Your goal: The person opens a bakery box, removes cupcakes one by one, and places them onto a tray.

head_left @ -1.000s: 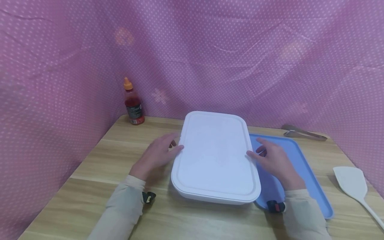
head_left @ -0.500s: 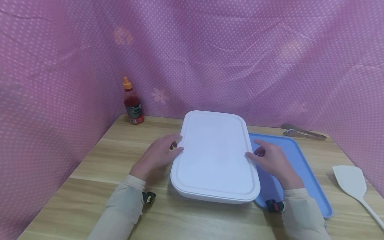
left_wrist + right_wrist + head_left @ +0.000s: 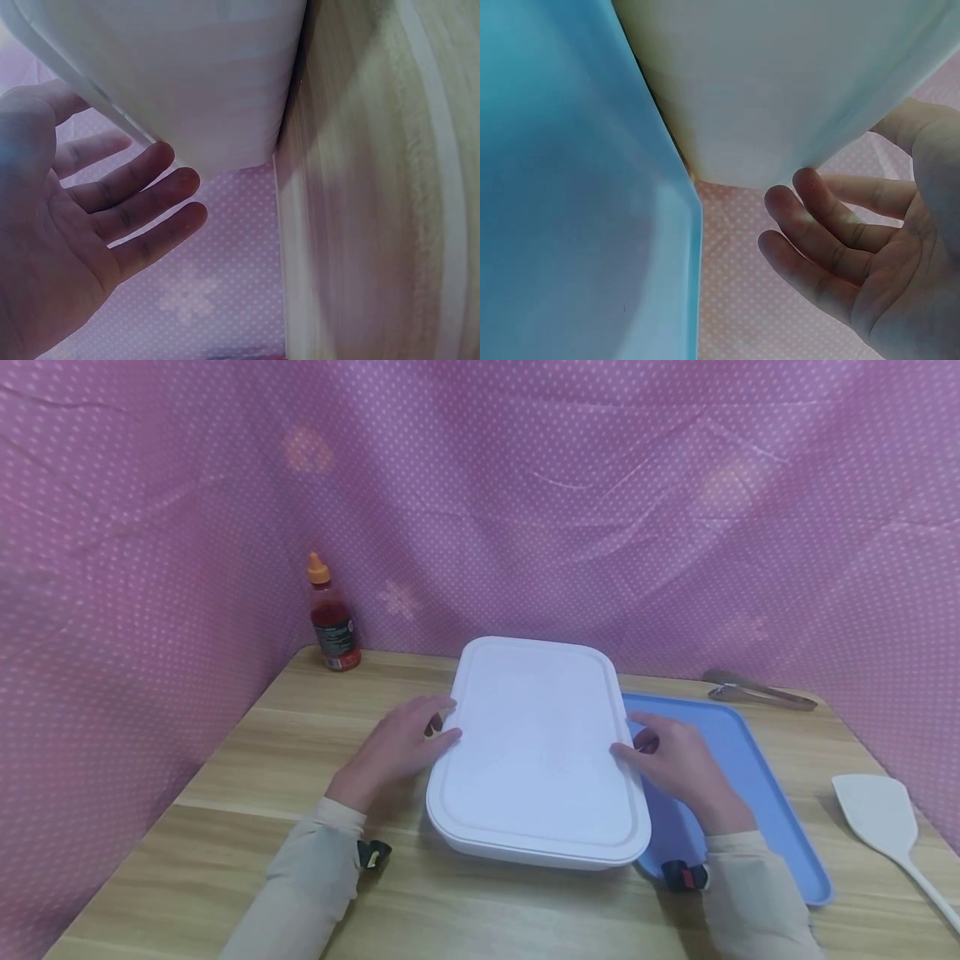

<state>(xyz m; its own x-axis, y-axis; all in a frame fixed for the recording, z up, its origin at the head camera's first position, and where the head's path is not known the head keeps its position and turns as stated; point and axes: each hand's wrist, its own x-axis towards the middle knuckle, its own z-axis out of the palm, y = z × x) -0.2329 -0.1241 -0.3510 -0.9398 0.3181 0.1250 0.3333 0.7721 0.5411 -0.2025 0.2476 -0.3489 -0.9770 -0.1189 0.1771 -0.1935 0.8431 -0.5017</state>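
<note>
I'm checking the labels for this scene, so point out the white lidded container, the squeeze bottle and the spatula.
White lidded container (image 3: pixel 538 743): head view, flat top.
Squeeze bottle (image 3: pixel 335 633): head view, dark label.
Spatula (image 3: pixel 887 827): head view, white blade.

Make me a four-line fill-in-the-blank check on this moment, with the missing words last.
1. The left hand and right hand touch a rectangular lidded plastic container coloured ____.
2. Over the flat blue rectangular tray is the person's ____ hand.
3. The orange-capped red sauce bottle is not lying down but standing ____.
4. Of the silver metal tongs and white broad-bladed spatula, the ____ lie farther from the person.

Missing words: white; right; upright; tongs.
</note>
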